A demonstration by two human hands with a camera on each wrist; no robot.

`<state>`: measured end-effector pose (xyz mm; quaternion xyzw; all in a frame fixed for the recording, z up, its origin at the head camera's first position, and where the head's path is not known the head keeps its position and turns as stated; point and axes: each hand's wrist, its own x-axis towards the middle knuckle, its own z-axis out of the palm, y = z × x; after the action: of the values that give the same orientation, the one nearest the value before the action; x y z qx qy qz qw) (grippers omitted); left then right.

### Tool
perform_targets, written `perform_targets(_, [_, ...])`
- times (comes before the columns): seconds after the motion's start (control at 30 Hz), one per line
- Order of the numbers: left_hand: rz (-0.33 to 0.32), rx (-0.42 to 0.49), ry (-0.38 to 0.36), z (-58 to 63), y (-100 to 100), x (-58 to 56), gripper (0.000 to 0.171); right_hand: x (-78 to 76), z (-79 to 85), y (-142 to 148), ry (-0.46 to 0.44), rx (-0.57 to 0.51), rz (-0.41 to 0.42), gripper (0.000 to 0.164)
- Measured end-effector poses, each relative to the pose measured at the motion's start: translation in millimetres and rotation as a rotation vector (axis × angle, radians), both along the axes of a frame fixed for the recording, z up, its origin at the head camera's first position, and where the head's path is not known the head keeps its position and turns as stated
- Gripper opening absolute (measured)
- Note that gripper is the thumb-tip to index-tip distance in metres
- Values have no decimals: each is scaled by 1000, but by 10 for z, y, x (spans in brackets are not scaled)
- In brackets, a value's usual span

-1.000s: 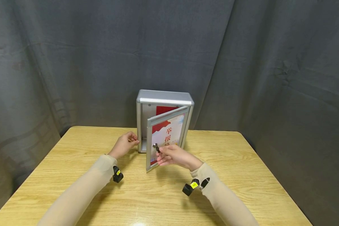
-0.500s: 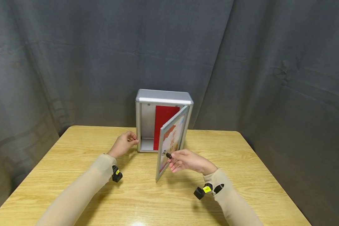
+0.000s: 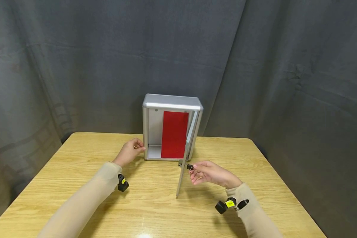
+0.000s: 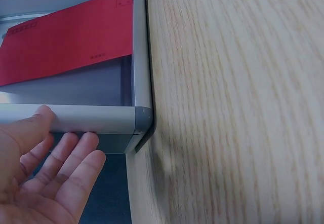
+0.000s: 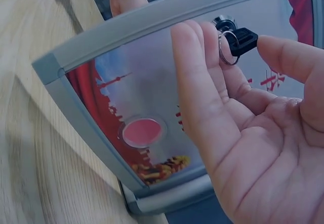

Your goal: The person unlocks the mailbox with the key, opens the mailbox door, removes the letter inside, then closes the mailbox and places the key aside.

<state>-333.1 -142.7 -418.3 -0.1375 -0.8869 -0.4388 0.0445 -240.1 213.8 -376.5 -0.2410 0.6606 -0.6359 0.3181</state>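
Note:
A silver metal suggestion box stands upright on the table, with its door swung out toward me on the right side. Inside leans a red envelope. My left hand holds the box's lower left edge; in the left wrist view the thumb presses the front frame and the fingers lie along the side. With thumb and fingers, my right hand pinches a black-headed key, which sits in the door's lock. A metal ring hangs from the key. A printed poster covers the door's front.
The wooden table extends around the box on all sides. Grey curtains hang behind and to the right of it. A wrist camera is strapped to each sleeve.
My right hand has moved right and toward me with the key, swinging the door wider until it stands nearly edge-on. The red envelope has come into full view. The left hand stays put.

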Motion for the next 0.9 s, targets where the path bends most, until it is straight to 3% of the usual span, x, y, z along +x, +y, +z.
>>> perform_targets(0.27, [-1, -1, -5, -14, 12, -2, 18, 18, 5, 139, 21, -25, 40, 25])
perform_targets(0.9, [-6, 15, 0, -38, 3, 13, 20, 29, -2, 281, 2, -98, 52, 27])
